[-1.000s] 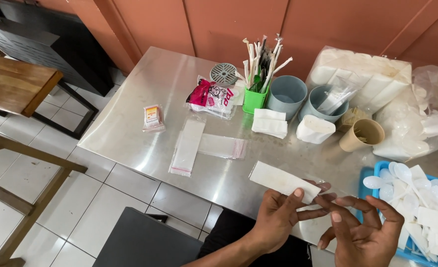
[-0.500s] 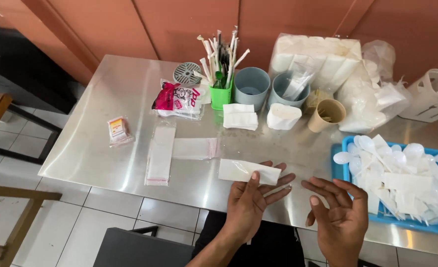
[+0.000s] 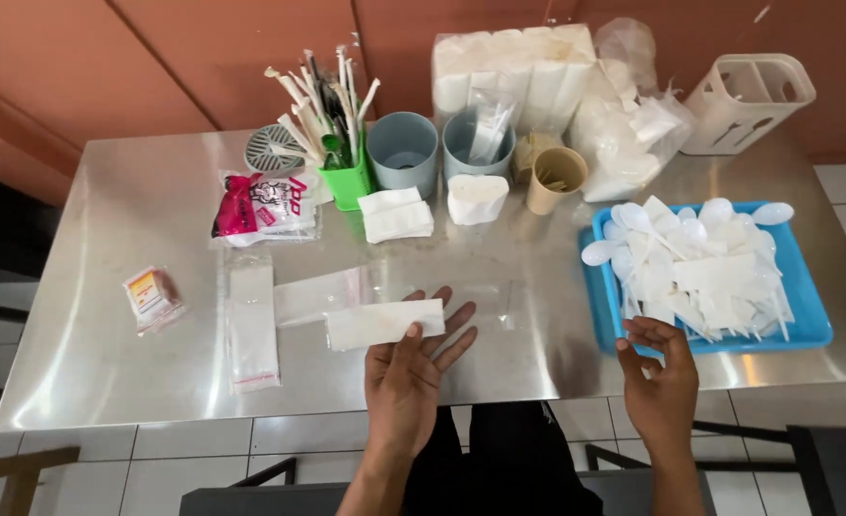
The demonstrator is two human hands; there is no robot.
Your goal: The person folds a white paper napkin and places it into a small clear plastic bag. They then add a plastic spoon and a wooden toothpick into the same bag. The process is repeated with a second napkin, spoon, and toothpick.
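My left hand [image 3: 413,368] holds a long white folded napkin [image 3: 381,323] flat across its fingers, thumb on top, just above the steel table [image 3: 108,363]. My right hand [image 3: 660,377] is empty, fingers apart, at the near edge of a blue tray [image 3: 805,306] piled with white plastic spoons [image 3: 700,258] and paper pieces. Clear plastic sleeves [image 3: 251,320] lie flat on the table to the left of the napkin.
At the back stand a green cup of wrapped straws [image 3: 332,143], two grey cups [image 3: 402,153], a tan paper cup [image 3: 555,180], folded napkin stacks [image 3: 396,214], tissue packs [image 3: 509,67] and a white basket [image 3: 748,100]. A red-and-white packet [image 3: 260,205] and a small sachet [image 3: 151,294] lie left.
The view has swung right, bringing the whole tray in. My right hand has moved away from the napkin toward the tray; my left hand alone keeps the napkin.
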